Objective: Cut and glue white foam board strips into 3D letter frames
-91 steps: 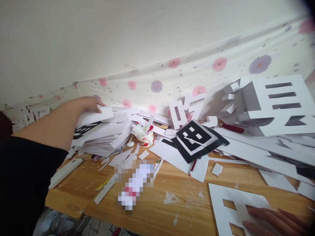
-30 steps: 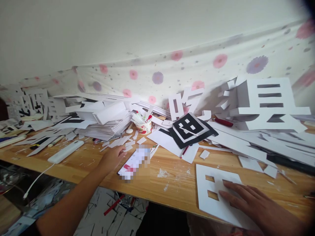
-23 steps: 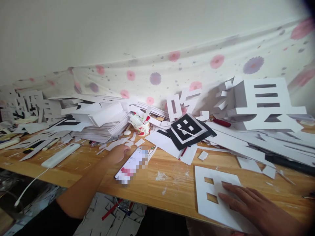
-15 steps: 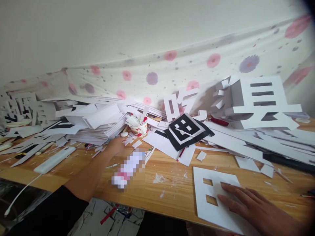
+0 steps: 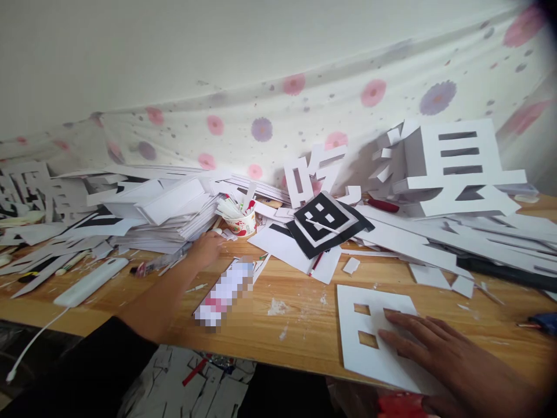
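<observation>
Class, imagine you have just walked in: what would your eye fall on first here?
Probably the large white cutout shape standing at the right, before the flowered sheet. Next might come the black-and-white panel with square holes, in the middle of the cluttered table. Nearer, at the right, the person's right hand lies spread on a white board.

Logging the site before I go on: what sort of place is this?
Likely a sign-making or craft workspace: white cut-out characters, stacked boards, and a panel with cut holes under the right hand.
</observation>
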The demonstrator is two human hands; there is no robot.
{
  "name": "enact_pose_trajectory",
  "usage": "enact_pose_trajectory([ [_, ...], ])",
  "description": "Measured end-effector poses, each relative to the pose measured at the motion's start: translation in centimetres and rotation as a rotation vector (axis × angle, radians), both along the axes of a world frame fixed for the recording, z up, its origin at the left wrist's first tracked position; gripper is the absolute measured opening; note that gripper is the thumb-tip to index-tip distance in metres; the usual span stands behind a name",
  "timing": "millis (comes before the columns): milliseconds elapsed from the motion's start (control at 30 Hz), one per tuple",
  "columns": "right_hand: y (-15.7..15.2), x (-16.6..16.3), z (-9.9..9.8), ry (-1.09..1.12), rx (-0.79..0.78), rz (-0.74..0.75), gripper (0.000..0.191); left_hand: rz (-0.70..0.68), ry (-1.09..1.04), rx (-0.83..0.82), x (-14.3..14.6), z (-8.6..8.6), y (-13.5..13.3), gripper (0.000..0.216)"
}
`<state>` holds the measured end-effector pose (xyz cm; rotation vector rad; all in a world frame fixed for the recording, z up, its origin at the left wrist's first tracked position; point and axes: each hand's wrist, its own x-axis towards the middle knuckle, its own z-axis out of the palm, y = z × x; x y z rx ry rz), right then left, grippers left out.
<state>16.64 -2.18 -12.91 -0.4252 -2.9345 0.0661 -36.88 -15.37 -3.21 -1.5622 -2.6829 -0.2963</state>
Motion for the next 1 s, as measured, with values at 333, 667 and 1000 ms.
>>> enact_pose_trajectory([
  [333, -0.2, -0.2, 1.5, -0.033, 0.024, 0.014, 0.083, 0.038, 0.057, -0.156, 8.4, -2.2, -5.8, 0.081],
  [667, 0.0, -0.5, 1.4, 0.018, 0.027, 0.025, 0.084, 0.129, -0.003, -0.084, 11.4, -1.9, -5.1, 0.092],
  [1000, 0.6, 0.0, -0.3, -0.035, 0.048, 0.019, 0.089, 0.406, -0.006, -0.079, 4.0, 2.9, -9.7, 0.093],
])
